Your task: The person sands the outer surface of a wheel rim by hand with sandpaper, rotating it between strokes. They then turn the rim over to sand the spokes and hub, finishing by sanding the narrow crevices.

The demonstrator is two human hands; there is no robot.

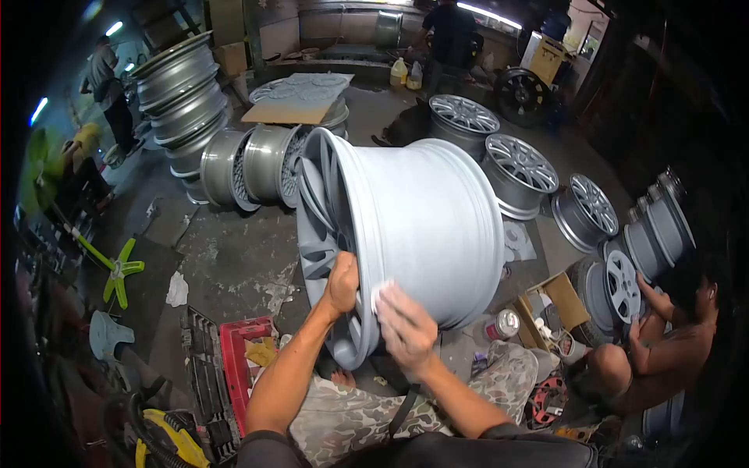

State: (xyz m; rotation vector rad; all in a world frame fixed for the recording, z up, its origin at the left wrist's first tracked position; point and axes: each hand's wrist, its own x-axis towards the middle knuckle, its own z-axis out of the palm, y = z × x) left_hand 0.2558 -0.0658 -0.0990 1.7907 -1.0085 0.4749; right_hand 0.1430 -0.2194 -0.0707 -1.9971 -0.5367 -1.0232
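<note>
A large grey wheel rim [429, 226] lies on its side in front of me, its spoked face turned to the left and its broad barrel to the right. My left hand [342, 282] is closed round the spokes at the near left of the face. Against the rim's outer lip, my right hand [407, 324] presses a small white pad [382, 295], with its fingers close together over it. The fingers of the right hand are partly blurred.
Stacked rims [183, 109] stand at the back left, and spoked rims [521, 165] at the right. A co-worker [671, 343] sits at the right holding a rim. Near my legs are a red crate [234, 366], a tin [503, 324] and a cardboard box [566, 300].
</note>
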